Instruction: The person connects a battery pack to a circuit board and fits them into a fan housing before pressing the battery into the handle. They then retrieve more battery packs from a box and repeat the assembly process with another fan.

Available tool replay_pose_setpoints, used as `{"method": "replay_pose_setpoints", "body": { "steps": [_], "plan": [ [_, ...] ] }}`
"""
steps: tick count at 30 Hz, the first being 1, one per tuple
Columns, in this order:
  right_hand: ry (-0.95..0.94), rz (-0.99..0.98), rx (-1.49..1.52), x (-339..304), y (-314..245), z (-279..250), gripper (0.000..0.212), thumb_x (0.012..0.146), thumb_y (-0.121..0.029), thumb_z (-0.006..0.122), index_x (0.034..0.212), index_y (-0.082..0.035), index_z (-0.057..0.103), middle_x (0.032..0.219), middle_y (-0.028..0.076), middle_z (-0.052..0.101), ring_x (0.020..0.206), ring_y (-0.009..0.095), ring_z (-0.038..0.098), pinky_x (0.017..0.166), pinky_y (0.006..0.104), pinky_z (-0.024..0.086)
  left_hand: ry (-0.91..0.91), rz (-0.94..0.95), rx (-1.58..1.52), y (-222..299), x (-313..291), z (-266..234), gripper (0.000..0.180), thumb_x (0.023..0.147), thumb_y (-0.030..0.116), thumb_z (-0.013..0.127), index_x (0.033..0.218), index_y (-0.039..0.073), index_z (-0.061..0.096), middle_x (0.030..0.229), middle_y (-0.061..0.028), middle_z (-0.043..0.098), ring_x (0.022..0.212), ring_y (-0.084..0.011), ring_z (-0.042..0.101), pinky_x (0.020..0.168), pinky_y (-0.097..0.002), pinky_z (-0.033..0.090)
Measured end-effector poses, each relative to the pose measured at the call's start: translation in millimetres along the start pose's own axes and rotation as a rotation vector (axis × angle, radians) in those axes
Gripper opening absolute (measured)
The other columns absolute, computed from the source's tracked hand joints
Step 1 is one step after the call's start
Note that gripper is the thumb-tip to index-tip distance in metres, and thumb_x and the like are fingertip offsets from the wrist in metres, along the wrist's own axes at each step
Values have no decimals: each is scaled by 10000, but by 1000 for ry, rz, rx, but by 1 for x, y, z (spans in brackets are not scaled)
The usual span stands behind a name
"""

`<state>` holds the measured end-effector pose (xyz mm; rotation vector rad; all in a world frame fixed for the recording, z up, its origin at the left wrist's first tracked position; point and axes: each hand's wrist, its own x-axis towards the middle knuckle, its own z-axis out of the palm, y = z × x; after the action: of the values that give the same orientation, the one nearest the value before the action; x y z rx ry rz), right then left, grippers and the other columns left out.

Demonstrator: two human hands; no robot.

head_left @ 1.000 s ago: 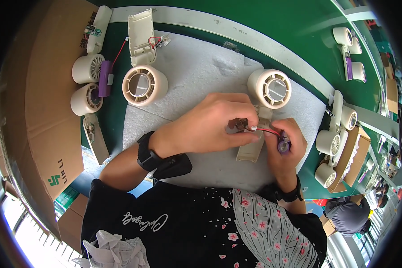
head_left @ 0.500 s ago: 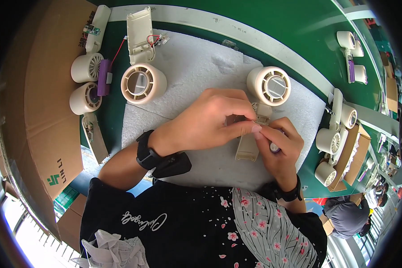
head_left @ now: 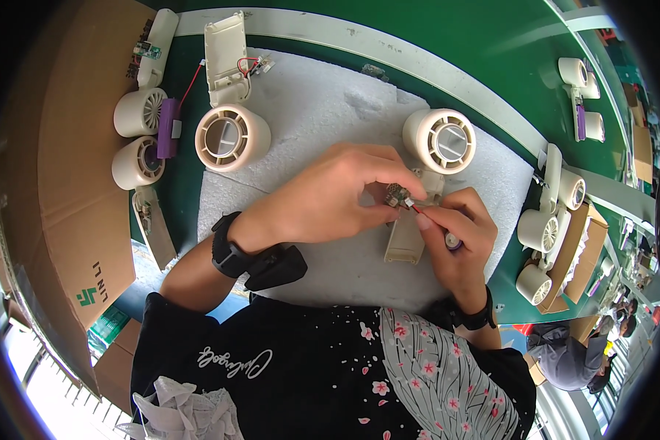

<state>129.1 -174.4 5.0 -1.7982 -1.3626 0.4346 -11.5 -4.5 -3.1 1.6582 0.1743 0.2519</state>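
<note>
Between thumb and forefinger, my left hand (head_left: 330, 194) pinches a small circuit board (head_left: 394, 195). My right hand (head_left: 463, 238) is closed on a red wire (head_left: 416, 209), its white plug (head_left: 409, 202) at the board's edge; whether the plug is fully seated cannot be seen. Tucked in the right palm is a purple cylindrical battery (head_left: 453, 240), mostly hidden by fingers. Below both hands lies a cream handheld fan (head_left: 438, 139), its round head away from me and its handle shell (head_left: 405, 242) partly covered by my hands.
A white foam sheet (head_left: 308, 95) covers the green bench. On its left lies another opened fan (head_left: 231, 139) with exposed wires. More fan parts (head_left: 139, 161) sit beside a cardboard box (head_left: 81, 161). Several fans (head_left: 539, 231) stand at right by an open carton (head_left: 583, 253). Another person (head_left: 565, 356) sits beyond.
My left hand has drawn slightly up and left, its fingers parting to show the circuit board and white plug. The right hand stays almost in place. The person at right has shifted.
</note>
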Motion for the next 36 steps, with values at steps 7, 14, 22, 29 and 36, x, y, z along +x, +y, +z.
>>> {"method": "replay_pose_setpoints", "body": {
  "steps": [7, 14, 22, 29, 36],
  "plan": [
    [-59, -9, 10, 0, 0, 0, 124, 758, 4, 744, 877, 3, 708, 821, 69, 538, 645, 141, 530, 569, 248, 410, -26, -14, -92, 1, 0, -2, 406, 761, -143, 679, 1118, 52, 682, 980, -77, 644, 932, -183, 654, 799, -285, 562],
    [-48, 39, 19, 0, -1, 3, 110, 769, 0, 739, 868, 9, 691, 813, 66, 530, 642, 143, 525, 566, 248, 404, 27, 1, -73, 1, 0, -2, 390, 752, -143, 691, 1100, 33, 670, 991, -76, 672, 894, -182, 679, 792, -290, 575],
    [-35, 5, 13, 2, -2, 3, 98, 776, 3, 730, 858, 13, 676, 808, 70, 531, 638, 143, 524, 559, 247, 402, 60, -47, -23, 1, -1, -3, 307, 745, -111, 733, 1010, 17, 647, 936, -62, 682, 821, -156, 689, 730, -285, 586],
    [-36, 14, 15, 1, -1, 3, 86, 777, 0, 727, 844, 11, 675, 808, 72, 532, 634, 147, 523, 559, 248, 403, 40, -11, 32, 4, 0, -5, 320, 723, -106, 741, 1005, 24, 665, 947, -73, 685, 823, -169, 692, 735, -286, 580],
    [-56, -97, -18, 1, 2, 2, 159, 780, 2, 714, 927, 15, 654, 831, 85, 550, 647, 160, 541, 575, 250, 417, 92, 131, 91, -4, 1, 1, 391, 709, -118, 713, 1061, 50, 693, 958, -86, 691, 852, -206, 689, 725, -303, 572]
  ]
}}
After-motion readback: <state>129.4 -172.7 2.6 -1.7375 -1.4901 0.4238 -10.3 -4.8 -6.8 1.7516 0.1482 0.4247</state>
